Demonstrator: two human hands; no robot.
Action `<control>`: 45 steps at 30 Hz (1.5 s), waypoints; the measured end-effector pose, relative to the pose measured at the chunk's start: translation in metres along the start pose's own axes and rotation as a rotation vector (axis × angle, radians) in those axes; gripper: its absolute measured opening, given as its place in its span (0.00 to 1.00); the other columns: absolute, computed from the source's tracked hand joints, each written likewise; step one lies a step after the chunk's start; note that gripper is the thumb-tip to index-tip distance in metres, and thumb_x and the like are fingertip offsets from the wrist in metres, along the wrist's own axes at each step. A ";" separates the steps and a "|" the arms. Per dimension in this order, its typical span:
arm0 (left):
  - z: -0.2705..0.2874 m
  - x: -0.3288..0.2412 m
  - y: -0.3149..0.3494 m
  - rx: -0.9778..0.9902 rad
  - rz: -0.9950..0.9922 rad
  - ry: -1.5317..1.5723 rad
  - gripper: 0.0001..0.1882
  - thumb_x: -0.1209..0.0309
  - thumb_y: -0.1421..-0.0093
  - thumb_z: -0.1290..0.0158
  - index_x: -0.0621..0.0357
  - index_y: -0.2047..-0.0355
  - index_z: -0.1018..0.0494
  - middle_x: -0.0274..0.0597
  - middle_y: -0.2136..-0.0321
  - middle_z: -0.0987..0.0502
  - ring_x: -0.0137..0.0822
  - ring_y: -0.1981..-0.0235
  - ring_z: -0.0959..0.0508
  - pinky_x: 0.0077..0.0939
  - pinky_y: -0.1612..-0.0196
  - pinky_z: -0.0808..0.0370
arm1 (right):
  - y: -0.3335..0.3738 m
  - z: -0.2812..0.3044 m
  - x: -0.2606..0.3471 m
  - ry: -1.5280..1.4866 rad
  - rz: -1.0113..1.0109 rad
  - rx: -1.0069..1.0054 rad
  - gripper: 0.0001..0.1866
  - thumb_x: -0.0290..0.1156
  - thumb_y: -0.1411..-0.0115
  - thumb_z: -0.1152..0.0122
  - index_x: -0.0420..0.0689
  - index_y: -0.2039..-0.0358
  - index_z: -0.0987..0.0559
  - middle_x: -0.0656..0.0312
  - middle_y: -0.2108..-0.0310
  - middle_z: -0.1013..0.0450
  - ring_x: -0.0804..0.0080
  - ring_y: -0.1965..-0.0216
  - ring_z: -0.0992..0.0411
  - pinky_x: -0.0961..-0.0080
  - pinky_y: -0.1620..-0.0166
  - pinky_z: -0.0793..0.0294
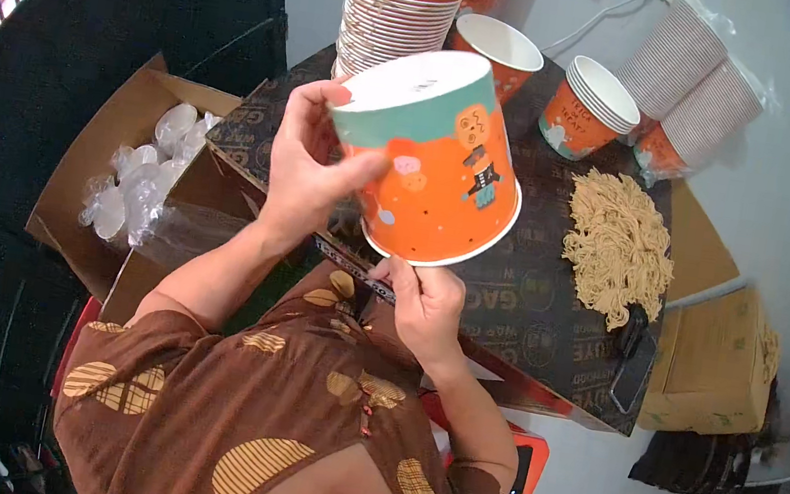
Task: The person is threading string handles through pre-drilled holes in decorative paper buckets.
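An orange paper bucket (428, 191) with a teal band and small cartoon figures is tipped over above the table's near edge, white base up and open mouth down. My left hand (309, 174) grips it on the left, fingers over the base edge and thumb pressed on the side wall. Right under its rim is my right hand (429, 307), fingers curled and pinched together; what they hold, if anything, is hidden. A heap of beige cord loops (620, 243) lies on the table to the right.
Behind the bucket rises a tall stack of similar buckets (404, 6). A single bucket (499, 44), a short nested stack (591, 108) and wrapped stacks (712, 110) stand farther right. A phone (636, 367) lies at the table's right edge. An open carton (87, 173) holds clear plastic pieces.
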State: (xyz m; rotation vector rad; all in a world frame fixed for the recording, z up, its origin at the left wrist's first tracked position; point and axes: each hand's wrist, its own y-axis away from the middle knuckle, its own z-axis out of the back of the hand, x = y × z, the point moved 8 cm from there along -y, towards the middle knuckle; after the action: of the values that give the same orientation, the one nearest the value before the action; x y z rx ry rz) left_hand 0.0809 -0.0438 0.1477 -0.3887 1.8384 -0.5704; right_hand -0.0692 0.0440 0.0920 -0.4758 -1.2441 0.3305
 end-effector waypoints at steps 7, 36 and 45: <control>0.027 0.040 -0.004 0.025 0.255 -0.048 0.20 0.73 0.47 0.37 0.62 0.59 0.34 0.40 0.58 0.28 0.27 0.60 0.26 0.21 0.55 0.27 | 0.006 -0.011 -0.027 -0.035 -0.113 0.127 0.12 0.29 0.34 0.49 0.35 0.67 0.21 0.60 0.76 0.22 0.77 0.76 0.27 0.79 0.70 0.29; 0.117 -0.173 -0.322 -0.220 -0.040 -0.426 0.30 0.53 0.48 0.36 0.66 0.55 0.27 0.54 0.59 0.24 0.44 0.59 0.22 0.39 0.57 0.25 | 0.064 0.148 -0.105 -0.101 -0.435 -0.400 0.16 0.35 0.32 0.53 0.36 0.66 0.23 0.58 0.71 0.23 0.79 0.79 0.30 0.84 0.76 0.35; 0.011 -0.187 -0.337 -0.168 -0.376 -1.002 0.27 0.48 0.53 0.36 0.65 0.82 0.25 0.41 0.84 0.30 0.33 0.83 0.32 0.30 0.81 0.35 | 0.060 0.144 -0.097 -0.036 -0.415 -0.359 0.15 0.33 0.32 0.51 0.35 0.67 0.22 0.60 0.72 0.23 0.81 0.79 0.31 0.85 0.76 0.36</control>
State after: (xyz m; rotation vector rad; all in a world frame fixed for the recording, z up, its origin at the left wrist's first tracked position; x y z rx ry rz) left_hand 0.1487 -0.2277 0.4800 -0.9470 0.8435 -0.3562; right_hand -0.2344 0.0721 0.0163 -0.5026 -1.4081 -0.2413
